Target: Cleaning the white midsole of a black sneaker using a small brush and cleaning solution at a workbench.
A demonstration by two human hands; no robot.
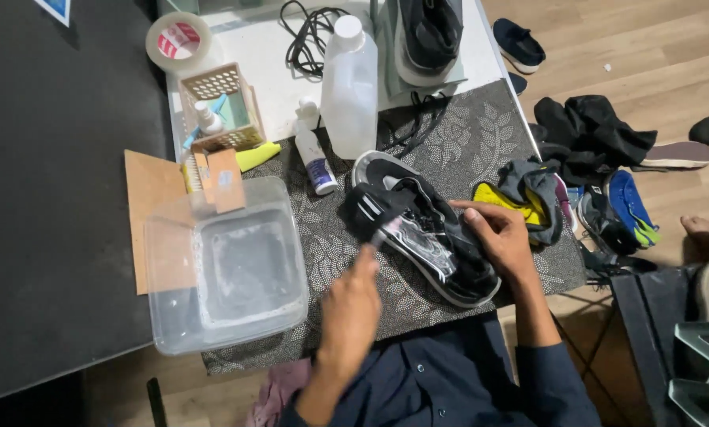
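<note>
At the far left a dark worktop (46, 198) carries a brown cardboard sheet (153, 213) and, overlapping it, a clear plastic tub (228, 269) holding shallow cloudy water. Behind the tub stand a roll of tape (179, 39) and a small lattice basket (221, 107) with a little bottle inside; a yellow-handled brush (247, 158) lies just below the basket. Next comes a small white spray bottle (313, 150), lying tilted beside a tall translucent jug (349, 87), with a black cable (311, 35) coiled behind them.

The left hand (350, 316) is curled around a brush handle, its grip closed on a small brush (382, 237) whose head touches the side of the shoe. The black sneaker (425, 229), white-soled and wet with foam, rests on the leaf-patterned mat (481, 134) near the front edge, tilted on its side. The right hand (501, 237) clasps the shoe's upper from the right, fingers wrapped over it, steadying it.

Further right lie a yellow and grey cloth (528, 198) on the mat, another dark shoe (429, 35) at the back, and shoes and dark clothing (595, 134) scattered on the wooden floor (607, 47).
</note>
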